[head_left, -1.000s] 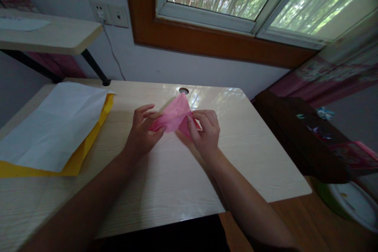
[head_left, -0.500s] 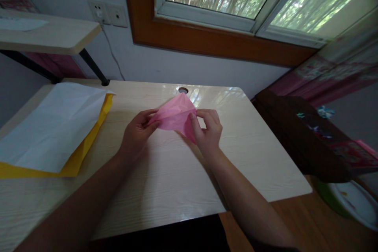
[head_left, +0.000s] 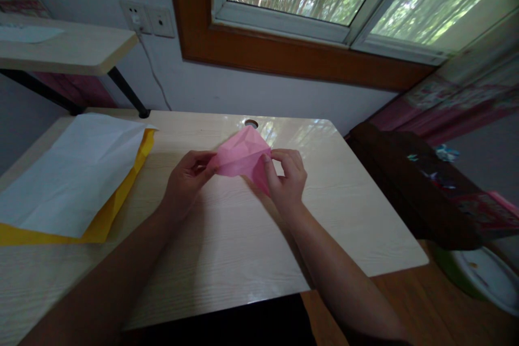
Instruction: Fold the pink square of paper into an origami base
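The left hand [head_left: 182, 179] and right hand [head_left: 288, 179] pinch the pink paper [head_left: 242, 152] between them (it looks light, bendy and easy to tear), so its edges seem best to hold.

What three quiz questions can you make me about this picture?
1. True or false: the left hand and the right hand both hold the pink paper.
2. Which sheet lies on top of the yellow sheet? A: a green sheet. B: the white sheet. C: a black sheet.
3. Fill the gap: green leaves show through the ____.

Key: 1 true; 2 B; 3 window.
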Tool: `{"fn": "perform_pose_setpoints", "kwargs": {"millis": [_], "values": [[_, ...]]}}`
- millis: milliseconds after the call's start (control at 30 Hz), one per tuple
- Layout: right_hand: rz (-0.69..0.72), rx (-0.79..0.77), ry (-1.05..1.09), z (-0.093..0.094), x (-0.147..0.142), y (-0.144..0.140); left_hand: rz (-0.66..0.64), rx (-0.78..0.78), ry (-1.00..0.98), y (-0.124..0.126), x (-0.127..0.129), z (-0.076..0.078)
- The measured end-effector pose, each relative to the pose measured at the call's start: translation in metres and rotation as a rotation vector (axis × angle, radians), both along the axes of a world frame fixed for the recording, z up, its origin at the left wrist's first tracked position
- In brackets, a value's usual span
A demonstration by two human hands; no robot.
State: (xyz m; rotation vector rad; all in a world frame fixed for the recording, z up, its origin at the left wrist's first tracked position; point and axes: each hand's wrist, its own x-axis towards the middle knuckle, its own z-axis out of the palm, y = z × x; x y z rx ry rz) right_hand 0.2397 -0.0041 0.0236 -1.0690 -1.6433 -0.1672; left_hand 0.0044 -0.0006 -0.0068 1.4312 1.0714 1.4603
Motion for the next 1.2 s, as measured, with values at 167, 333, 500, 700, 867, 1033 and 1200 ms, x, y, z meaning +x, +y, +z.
{"fn": "perform_pose_setpoints", "kwargs": {"millis": [167, 333, 500, 700, 867, 1033, 1200], "values": [[0.017, 0.001, -0.021, -0.002, 0.003, 0.001, -0.006, 0.01, 0.137, -0.003, -0.001, 0.002], [0.053, -0.007, -0.061, -0.002, 0.004, 0.002, 0.004, 0.158, 0.247, 0.0, -0.003, 0.001], [0.156, -0.044, -0.144, 0.0, 0.001, -0.001, 0.037, 0.304, 0.46, -0.002, -0.001, 0.003], [0.209, -0.032, -0.178, 0.001, -0.001, -0.001, 0.0, 0.408, 0.568, -0.003, 0.001, 0.006], [0.302, -0.04, -0.278, 0.002, 0.002, 0.0, 0.156, 0.471, 0.655, 0.0, -0.005, 0.007], [0.431, -0.067, -0.378, 0.001, 0.004, -0.002, 0.095, 0.586, 0.728, -0.003, -0.009, 0.015], [0.479, -0.07, -0.422, 0.0, 0.002, -0.004, -0.012, 0.644, 0.802, -0.005, -0.008, 0.015]]}}
